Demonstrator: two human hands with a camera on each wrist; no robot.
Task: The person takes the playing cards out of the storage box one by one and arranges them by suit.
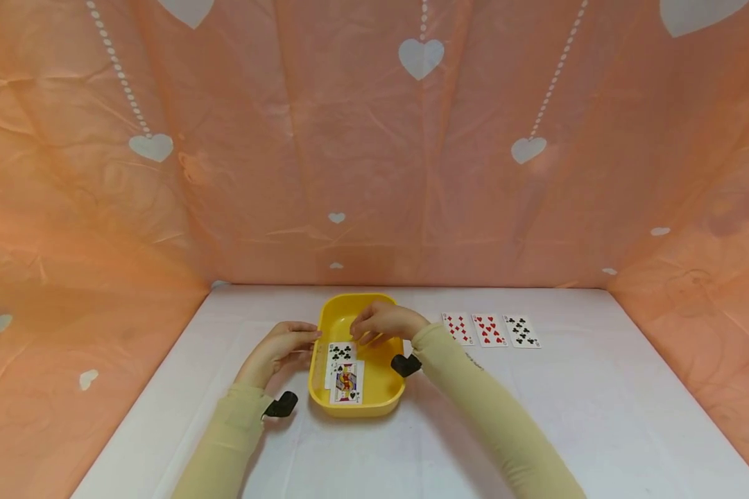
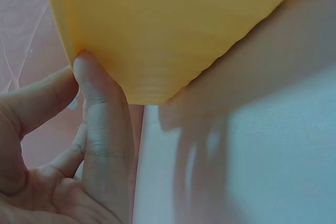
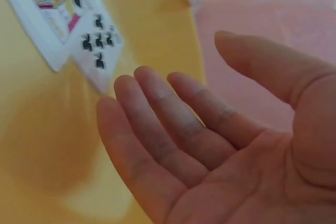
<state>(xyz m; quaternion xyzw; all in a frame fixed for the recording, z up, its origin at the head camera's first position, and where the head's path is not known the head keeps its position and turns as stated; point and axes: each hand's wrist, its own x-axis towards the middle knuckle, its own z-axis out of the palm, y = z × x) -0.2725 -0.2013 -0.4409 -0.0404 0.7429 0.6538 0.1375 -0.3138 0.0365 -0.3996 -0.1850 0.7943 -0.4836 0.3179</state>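
A yellow plastic tray (image 1: pixel 374 409) stands on the white table. In it lie a jack of spades (image 1: pixel 347 383) and a clubs card (image 1: pixel 342 351), the jack partly covering the other. My left hand (image 1: pixel 278 352) pinches the tray's left rim between thumb (image 2: pixel 100 108) and forefinger, as the left wrist view shows. Over the far part of the tray is my right hand (image 1: pixel 383 321), close to the clubs card. In the right wrist view its fingers (image 3: pixel 152 145) are loosely spread with nothing between them, and the thumb stands apart.
To the right of the tray, three face-up cards lie in a row: a diamonds card (image 1: pixel 459 329), a hearts card (image 1: pixel 489 330) and another clubs card (image 1: pixel 521 332). Orange cloth (image 1: pixel 381 173) with pale hearts hangs around the back and sides of the table.
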